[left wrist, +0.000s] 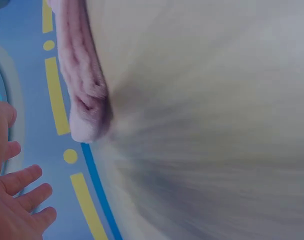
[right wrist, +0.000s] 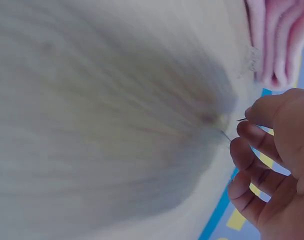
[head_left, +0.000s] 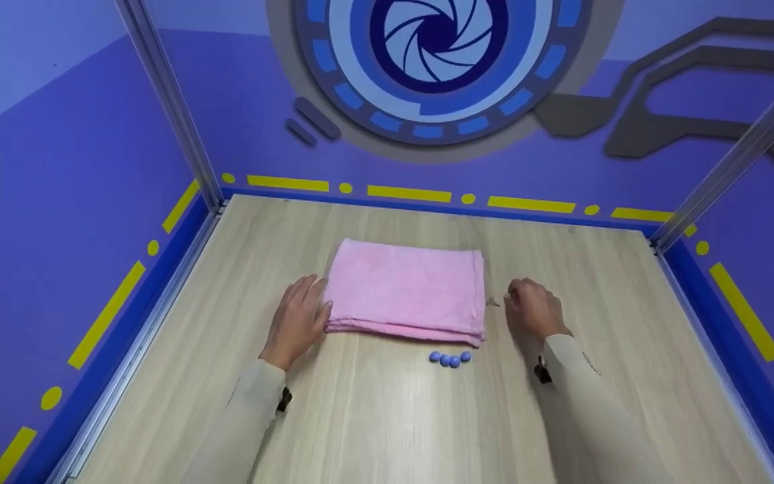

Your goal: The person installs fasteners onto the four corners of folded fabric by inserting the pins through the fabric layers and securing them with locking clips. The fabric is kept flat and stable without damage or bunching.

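Note:
A folded pink plush towel (head_left: 406,286) lies flat on the wooden table, its layered edges also showing in the left wrist view. My left hand (head_left: 296,319) is at the towel's left edge, fingers spread and fairly straight. To the right of the towel, my right hand (head_left: 535,306) has curled fingers, thumb and index tips close together. A thin dark sliver (right wrist: 242,119) pokes out at those tips; its kind is too small to make out. Between this hand and the towel lies a tiny greyish thing (head_left: 492,302). Several small round blue pieces (head_left: 449,359) sit in front of the towel's near right corner.
The light wood table (head_left: 387,423) is walled in by blue-purple panels (head_left: 239,101) with yellow marks. Metal posts (head_left: 172,101) stand at the two back corners. Long beige sleeves cover both forearms, each with a dark fastening near the wrist.

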Demonstrator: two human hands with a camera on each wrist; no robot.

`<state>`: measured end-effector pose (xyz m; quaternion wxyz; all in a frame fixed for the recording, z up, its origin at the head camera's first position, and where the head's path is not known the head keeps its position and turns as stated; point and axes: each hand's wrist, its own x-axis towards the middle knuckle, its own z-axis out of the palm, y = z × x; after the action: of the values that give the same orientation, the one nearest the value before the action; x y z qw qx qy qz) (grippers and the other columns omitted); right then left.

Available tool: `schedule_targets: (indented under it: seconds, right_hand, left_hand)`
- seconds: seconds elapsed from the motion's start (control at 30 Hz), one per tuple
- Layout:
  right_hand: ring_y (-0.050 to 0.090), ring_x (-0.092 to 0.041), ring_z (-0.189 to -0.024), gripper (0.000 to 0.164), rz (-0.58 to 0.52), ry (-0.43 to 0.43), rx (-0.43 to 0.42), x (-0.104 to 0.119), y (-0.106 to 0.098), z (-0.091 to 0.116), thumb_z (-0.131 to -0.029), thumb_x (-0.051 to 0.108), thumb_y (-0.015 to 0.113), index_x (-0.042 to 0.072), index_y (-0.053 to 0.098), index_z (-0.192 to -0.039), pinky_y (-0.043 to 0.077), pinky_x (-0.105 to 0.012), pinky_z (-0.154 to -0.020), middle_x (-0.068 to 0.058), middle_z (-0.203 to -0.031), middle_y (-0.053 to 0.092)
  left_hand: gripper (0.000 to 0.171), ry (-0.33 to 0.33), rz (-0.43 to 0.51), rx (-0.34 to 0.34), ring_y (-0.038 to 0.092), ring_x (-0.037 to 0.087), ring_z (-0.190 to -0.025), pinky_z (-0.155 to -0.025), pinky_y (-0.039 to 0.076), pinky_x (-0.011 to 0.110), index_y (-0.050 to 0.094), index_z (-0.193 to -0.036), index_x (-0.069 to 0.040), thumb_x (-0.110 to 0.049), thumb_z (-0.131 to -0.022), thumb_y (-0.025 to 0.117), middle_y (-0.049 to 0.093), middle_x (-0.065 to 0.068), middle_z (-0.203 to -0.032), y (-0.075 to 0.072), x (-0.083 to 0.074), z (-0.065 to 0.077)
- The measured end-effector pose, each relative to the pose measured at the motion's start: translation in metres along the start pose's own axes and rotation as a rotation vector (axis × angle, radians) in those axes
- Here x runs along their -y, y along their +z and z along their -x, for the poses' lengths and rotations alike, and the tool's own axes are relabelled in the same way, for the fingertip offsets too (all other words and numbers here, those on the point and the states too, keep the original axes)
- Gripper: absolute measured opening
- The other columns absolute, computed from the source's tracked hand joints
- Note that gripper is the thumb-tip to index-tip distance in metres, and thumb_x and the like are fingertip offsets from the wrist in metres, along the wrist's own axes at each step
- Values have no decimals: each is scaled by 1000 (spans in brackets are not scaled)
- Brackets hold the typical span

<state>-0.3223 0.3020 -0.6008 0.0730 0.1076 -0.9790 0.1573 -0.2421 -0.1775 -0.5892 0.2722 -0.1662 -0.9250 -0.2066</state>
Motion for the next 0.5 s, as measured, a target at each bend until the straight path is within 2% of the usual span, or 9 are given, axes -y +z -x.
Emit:
schedule_targets:
  seconds: [0.2, 0.4, 0.5]
  right_hand:
    - [61, -22, -71, 5, -13, -56, -110, -4, -16, 14, -89, 11, 65, 8, 65, -92, 51, -42, -58, -6, -87, 65]
    - [63, -23, -75, 11, -15, -111, -167, -9, -27, 30, -90, 9, 66, 6, 70, -100, 53, -42, -60, -7, -91, 65]
    - [63, -22, -77, 11, -18, -112, -183, -11, -33, 39, -91, 10, 67, 7, 71, -100, 53, -42, -63, -7, -91, 64]
  left_hand:
    - [38, 95, 66, -6, 56, 36, -119, -103, 44, 47, 62, -126, -1, -16, -91, 66, 60, 21, -128, 12, -25, -24]
    - [33, 166, 79, 58, 60, 34, -114, -97, 49, 45, 64, -121, -2, -16, -92, 66, 63, 20, -125, 30, -53, -37]
    - [28, 190, 66, 95, 65, 30, -105, -89, 54, 42, 67, -116, -2, -15, -91, 66, 67, 16, -117, 38, -71, -44]
